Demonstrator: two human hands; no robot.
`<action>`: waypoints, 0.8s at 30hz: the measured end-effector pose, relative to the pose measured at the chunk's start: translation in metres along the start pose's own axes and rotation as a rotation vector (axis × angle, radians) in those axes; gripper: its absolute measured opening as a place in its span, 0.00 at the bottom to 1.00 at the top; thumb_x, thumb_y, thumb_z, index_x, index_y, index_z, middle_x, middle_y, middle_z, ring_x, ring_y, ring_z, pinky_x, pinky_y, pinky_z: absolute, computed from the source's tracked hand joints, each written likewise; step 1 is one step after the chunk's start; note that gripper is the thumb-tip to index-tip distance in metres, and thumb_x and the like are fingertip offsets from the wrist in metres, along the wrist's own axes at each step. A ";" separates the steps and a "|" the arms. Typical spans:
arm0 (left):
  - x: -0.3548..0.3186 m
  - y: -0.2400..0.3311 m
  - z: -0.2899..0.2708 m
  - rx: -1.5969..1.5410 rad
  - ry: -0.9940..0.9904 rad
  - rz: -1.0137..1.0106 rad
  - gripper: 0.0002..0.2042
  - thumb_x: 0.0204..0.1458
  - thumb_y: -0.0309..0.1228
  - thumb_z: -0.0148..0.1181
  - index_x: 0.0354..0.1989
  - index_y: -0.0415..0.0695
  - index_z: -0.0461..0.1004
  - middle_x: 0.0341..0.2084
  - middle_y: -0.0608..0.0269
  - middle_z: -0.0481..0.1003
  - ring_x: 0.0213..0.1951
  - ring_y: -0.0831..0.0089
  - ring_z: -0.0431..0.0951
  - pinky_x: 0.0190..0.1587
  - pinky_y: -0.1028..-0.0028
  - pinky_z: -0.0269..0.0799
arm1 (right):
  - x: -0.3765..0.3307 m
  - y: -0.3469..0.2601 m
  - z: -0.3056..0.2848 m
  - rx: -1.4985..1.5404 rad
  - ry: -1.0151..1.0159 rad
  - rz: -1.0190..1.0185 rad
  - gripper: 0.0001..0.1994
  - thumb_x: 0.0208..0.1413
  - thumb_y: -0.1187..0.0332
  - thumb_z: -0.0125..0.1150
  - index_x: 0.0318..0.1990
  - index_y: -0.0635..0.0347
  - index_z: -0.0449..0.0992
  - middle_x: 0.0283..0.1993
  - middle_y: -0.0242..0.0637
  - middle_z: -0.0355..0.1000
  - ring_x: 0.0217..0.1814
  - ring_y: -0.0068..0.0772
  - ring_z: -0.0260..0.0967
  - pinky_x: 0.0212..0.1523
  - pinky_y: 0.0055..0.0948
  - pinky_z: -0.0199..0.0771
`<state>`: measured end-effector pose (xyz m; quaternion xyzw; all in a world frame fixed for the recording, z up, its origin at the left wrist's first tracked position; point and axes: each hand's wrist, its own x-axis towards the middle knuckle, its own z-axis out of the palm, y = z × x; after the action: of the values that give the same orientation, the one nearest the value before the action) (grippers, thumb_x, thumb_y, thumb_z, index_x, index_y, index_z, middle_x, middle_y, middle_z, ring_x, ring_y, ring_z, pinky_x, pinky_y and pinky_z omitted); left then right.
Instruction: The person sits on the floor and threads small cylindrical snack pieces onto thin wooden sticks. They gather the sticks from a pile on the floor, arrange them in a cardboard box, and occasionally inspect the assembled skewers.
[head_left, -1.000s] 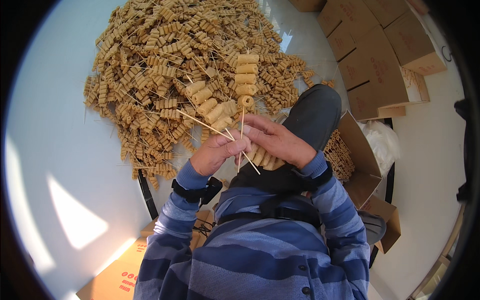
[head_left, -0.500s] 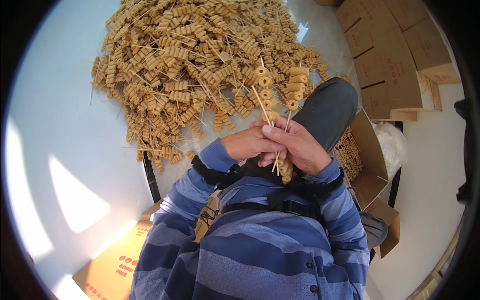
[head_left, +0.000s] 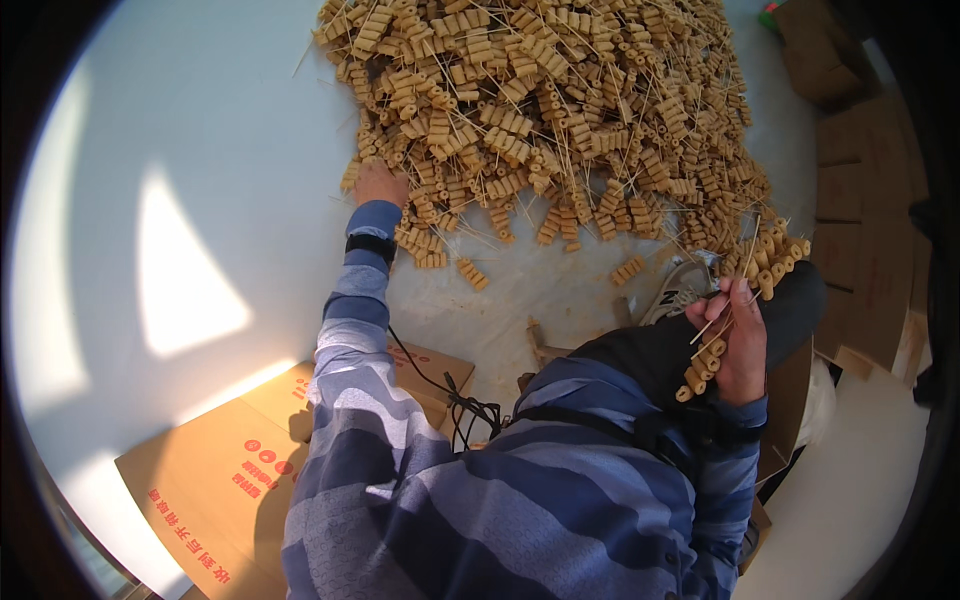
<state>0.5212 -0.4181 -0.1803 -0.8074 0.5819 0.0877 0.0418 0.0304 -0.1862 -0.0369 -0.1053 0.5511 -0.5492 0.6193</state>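
the right hand (head_left: pixel 738 345) has its fingers curled tight around a bunch of skewers (head_left: pixel 745 290) threaded with tan ridged rolls, held over the knee beside a grey shoe (head_left: pixel 672 295). the left hand (head_left: pixel 378 185) reaches out to the near edge of the big pile of skewers (head_left: pixel 560 110) on the pale floor (head_left: pixel 180 150), fingers buried among them, so i cannot tell their spread. a flattened cardboard box (head_left: pixel 225 470) lies under the left elbow; more cardboard boxes (head_left: pixel 865 150) lie at right, contents not visible.
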 end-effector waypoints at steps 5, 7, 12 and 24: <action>0.014 -0.122 0.017 -0.146 -0.208 -0.365 0.28 0.53 0.50 0.63 0.50 0.36 0.75 0.53 0.44 0.72 0.55 0.47 0.74 0.57 0.55 0.71 | 0.011 0.004 0.011 -0.078 0.028 0.033 0.14 0.72 0.56 0.48 0.44 0.57 0.74 0.25 0.30 0.71 0.35 0.31 0.76 0.46 0.33 0.78; -0.016 -0.129 0.023 0.038 -0.189 -0.356 0.29 0.53 0.53 0.63 0.49 0.37 0.76 0.50 0.46 0.73 0.54 0.49 0.74 0.55 0.56 0.72 | 0.016 0.006 0.014 -0.106 0.015 0.041 0.14 0.72 0.56 0.48 0.44 0.57 0.73 0.25 0.30 0.71 0.36 0.31 0.76 0.46 0.33 0.78; -0.050 -0.087 0.007 0.311 0.055 -0.008 0.31 0.53 0.57 0.62 0.49 0.38 0.75 0.49 0.50 0.73 0.55 0.50 0.73 0.58 0.57 0.68 | 0.023 0.011 0.017 -0.215 -0.003 0.065 0.14 0.72 0.57 0.48 0.45 0.58 0.72 0.27 0.31 0.73 0.36 0.32 0.77 0.44 0.30 0.78; 0.066 -0.091 0.029 0.947 -0.488 -0.078 0.28 0.59 0.59 0.46 0.61 0.58 0.75 0.59 0.63 0.75 0.64 0.63 0.69 0.63 0.54 0.52 | 0.016 0.005 0.020 -0.249 0.023 0.040 0.14 0.72 0.57 0.48 0.46 0.58 0.71 0.28 0.31 0.72 0.35 0.29 0.76 0.43 0.27 0.76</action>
<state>0.6250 -0.4460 -0.2241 -0.6774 0.5006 -0.0010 0.5390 0.0457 -0.2071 -0.0420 -0.1641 0.6242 -0.4652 0.6058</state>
